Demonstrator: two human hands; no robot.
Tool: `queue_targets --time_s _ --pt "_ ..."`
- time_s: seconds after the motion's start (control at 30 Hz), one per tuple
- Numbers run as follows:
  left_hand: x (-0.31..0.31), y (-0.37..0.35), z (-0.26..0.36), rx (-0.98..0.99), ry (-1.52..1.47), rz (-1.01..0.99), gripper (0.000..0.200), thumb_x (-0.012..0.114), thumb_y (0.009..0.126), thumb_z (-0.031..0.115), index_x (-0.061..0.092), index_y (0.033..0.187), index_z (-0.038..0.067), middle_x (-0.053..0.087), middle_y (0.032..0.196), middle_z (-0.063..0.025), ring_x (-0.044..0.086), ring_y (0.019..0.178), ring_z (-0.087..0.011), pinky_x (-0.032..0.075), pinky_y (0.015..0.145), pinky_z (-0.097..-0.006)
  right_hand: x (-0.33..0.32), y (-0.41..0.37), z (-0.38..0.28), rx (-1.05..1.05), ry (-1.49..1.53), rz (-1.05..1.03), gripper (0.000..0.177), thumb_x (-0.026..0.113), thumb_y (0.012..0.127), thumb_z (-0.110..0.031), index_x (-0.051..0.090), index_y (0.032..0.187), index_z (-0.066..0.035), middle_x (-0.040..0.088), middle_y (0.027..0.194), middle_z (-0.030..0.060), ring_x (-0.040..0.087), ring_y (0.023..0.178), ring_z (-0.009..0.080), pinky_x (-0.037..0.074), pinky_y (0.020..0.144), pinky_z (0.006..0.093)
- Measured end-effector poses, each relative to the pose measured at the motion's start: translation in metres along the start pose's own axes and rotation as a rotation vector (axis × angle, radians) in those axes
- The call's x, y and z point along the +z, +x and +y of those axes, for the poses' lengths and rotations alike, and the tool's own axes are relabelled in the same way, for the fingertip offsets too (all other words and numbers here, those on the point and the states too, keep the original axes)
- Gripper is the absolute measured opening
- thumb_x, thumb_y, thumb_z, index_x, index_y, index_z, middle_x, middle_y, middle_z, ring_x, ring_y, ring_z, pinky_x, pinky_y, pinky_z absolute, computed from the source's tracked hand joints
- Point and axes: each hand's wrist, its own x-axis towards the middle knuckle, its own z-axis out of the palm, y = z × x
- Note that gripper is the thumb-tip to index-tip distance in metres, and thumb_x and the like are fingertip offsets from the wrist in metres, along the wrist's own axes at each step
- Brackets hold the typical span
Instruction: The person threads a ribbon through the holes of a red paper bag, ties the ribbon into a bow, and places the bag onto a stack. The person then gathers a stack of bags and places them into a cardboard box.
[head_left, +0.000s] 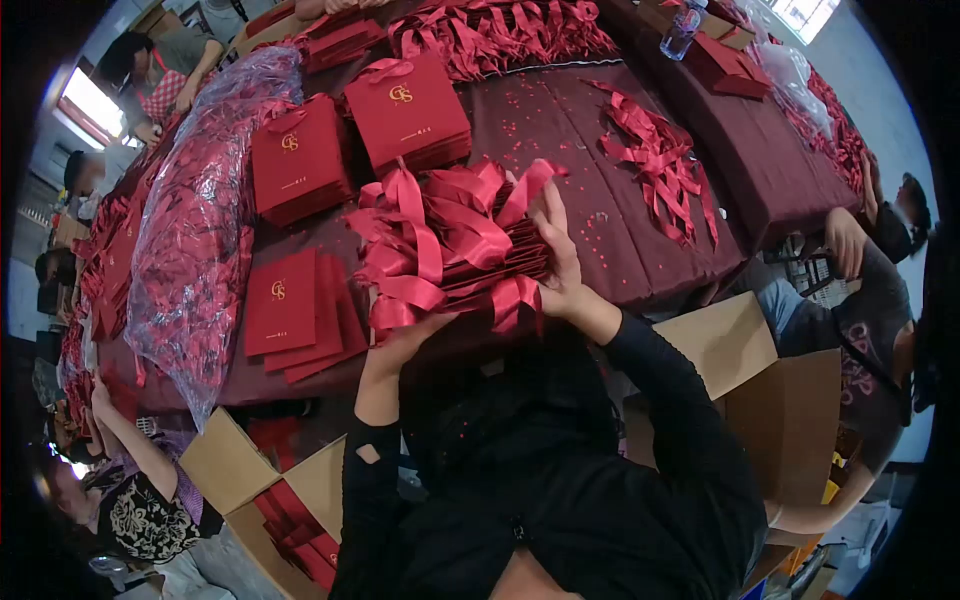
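Note:
A thick stack of red paper gift bags (490,268) with shiny red ribbon handles is held up at the table's near edge. My right hand (562,262) grips its right side, fingers up along the bag edges and thumb toward the front. My left hand (408,338) supports the stack from below at the left; its fingers are mostly hidden by ribbons. Just beyond are two neat piles of red bags with gold lettering, a left pile (298,165) and a right pile (412,115). A few flat bags (285,305) lie fanned out to the left.
A clear plastic sack (195,220) of red ribboned bags lies along the left. Loose ribbons (660,165) lie on the dark red tablecloth (560,110). Open cardboard boxes stand below, a left box (235,465) and a right box (785,410). Several people work around the table.

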Motion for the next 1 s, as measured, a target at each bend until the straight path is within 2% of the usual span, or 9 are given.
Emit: queue_targets --time_s 0.17,0.27,0.33,0.47,0.57,0.63,0.73,0.93,1.0 --pt "-0.032 -0.024 -0.009 -0.152 0.132 0.2 0.062 0.045 0.098 0.031 0.022 0.144 -0.004 0.029 0.148 -0.0195 0.03 0.137 -0.0327 0.026 0.115 -0.044 -0.009 0.008 -0.014 0.073 0.008 -0.089 0.054 0.06 0.076 0.007 0.056 0.127 -0.011 0.003 0.155 0.0296 0.01 0.144 0.0452 0.016 0.114 0.0494" --pt "-0.031 -0.029 -0.005 -0.076 0.332 0.248 0.064 0.048 0.097 0.032 0.023 0.144 -0.004 0.031 0.147 -0.0185 0.031 0.137 -0.0322 0.025 0.115 -0.0455 -0.01 0.012 -0.013 0.096 -0.03 -0.095 0.055 0.053 0.068 0.013 0.063 0.118 -0.009 0.007 0.154 0.0303 0.012 0.143 0.0454 0.016 0.115 0.0484" --pt "-0.016 -0.027 -0.004 0.137 0.795 0.264 0.066 0.055 0.094 0.032 0.026 0.143 -0.001 0.036 0.145 -0.0164 0.033 0.136 -0.0317 0.027 0.113 -0.0448 -0.013 0.016 -0.015 0.069 -0.06 -0.104 0.056 0.053 0.065 0.015 0.063 0.116 -0.007 0.015 0.152 0.0313 0.017 0.142 0.0456 0.019 0.114 0.0482" --pt "-0.032 -0.029 -0.013 -0.017 1.664 0.718 0.042 0.053 0.093 0.014 0.045 0.132 0.0 0.046 0.134 -0.0174 0.043 0.127 -0.036 0.029 0.11 -0.0461 -0.007 0.011 -0.013 0.087 -0.048 -0.098 0.047 0.058 0.071 0.01 0.061 0.115 -0.007 0.017 0.151 0.0323 0.024 0.14 0.0461 0.025 0.111 0.0468" --pt "-0.036 -0.018 -0.023 0.094 1.331 0.716 0.038 0.047 0.092 0.007 0.049 0.129 -0.002 0.046 0.135 -0.0213 0.044 0.125 -0.0406 0.029 0.11 -0.048 0.008 0.01 -0.012 0.076 -0.015 0.014 0.031 0.067 0.082 -0.006 0.058 0.111 -0.009 0.022 0.149 0.0336 0.033 0.136 0.0455 0.031 0.106 0.0444" --pt "-0.056 -0.027 -0.029 0.238 2.049 0.419 0.041 0.046 0.091 0.004 0.046 0.131 -0.003 0.046 0.134 -0.0222 0.044 0.124 -0.0412 0.03 0.108 -0.0469 0.007 0.009 -0.007 0.067 -0.055 0.014 0.032 0.067 0.081 -0.005 0.057 0.111 -0.008 0.022 0.149 0.0334 0.032 0.136 0.0455 0.031 0.106 0.0448" --pt "-0.043 -0.025 -0.03 0.183 1.344 0.645 0.049 0.055 0.087 0.014 0.044 0.132 -0.002 0.049 0.131 -0.0186 0.046 0.123 -0.0345 0.033 0.106 -0.0431 0.007 0.009 -0.008 0.087 -0.063 0.011 0.032 0.067 0.08 -0.004 0.057 0.11 -0.008 0.022 0.149 0.0331 0.032 0.136 0.0458 0.03 0.107 0.0465" --pt "-0.017 -0.019 -0.035 0.096 1.025 0.843 0.068 0.076 0.077 0.018 0.043 0.134 0.003 0.049 0.133 -0.0125 0.047 0.124 -0.0271 0.035 0.106 -0.0398 0.008 0.006 0.0 -0.017 -0.124 -0.01 0.047 0.073 0.076 -0.01 0.049 0.116 -0.01 0.032 0.14 0.0245 0.035 0.131 0.0405 0.031 0.105 0.0463" --pt "0.027 0.011 -0.014 -0.129 1.162 0.799 0.068 0.077 0.077 0.018 0.044 0.135 0.005 0.049 0.134 -0.0125 0.046 0.125 -0.0269 0.035 0.107 -0.0401 0.013 0.005 -0.002 0.006 -0.185 0.054 0.05 0.072 0.076 -0.01 0.046 0.119 -0.01 0.029 0.141 0.0238 0.036 0.129 0.0395 0.032 0.104 0.0456"
